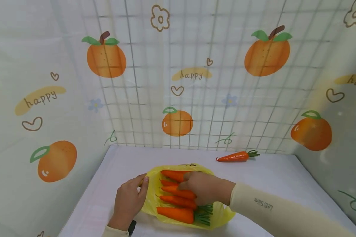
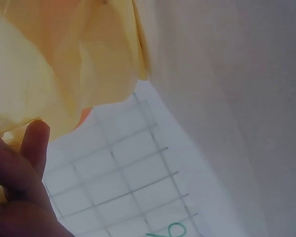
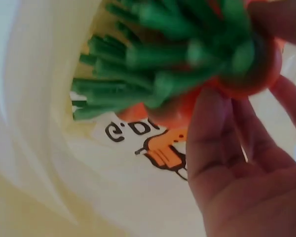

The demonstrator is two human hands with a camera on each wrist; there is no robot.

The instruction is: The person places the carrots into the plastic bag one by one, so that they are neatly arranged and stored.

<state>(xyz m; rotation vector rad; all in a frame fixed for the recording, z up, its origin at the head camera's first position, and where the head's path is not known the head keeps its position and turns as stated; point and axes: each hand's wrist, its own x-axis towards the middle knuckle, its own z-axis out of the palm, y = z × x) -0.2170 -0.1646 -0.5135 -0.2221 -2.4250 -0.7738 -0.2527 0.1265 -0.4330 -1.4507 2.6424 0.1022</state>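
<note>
A yellow plastic bag (image 1: 150,199) lies spread on the white table with its mouth open and several orange carrots (image 1: 175,214) side by side in it. My left hand (image 1: 128,201) pinches the bag's left rim between thumb and fingers. Over the bag's right half, my right hand (image 1: 204,187) reaches in from the right. In the right wrist view its fingers and thumb grip a carrot (image 3: 259,74) near the top, where green stems (image 3: 148,59) stick out. The hand hides the tops of some carrots in the head view.
One more carrot (image 1: 233,157) with green stems lies behind the bag, toward the table's back right. A fruit-printed curtain (image 1: 178,98) surrounds the table (image 1: 106,184) at the back and sides, with a wire grid showing through it at the back.
</note>
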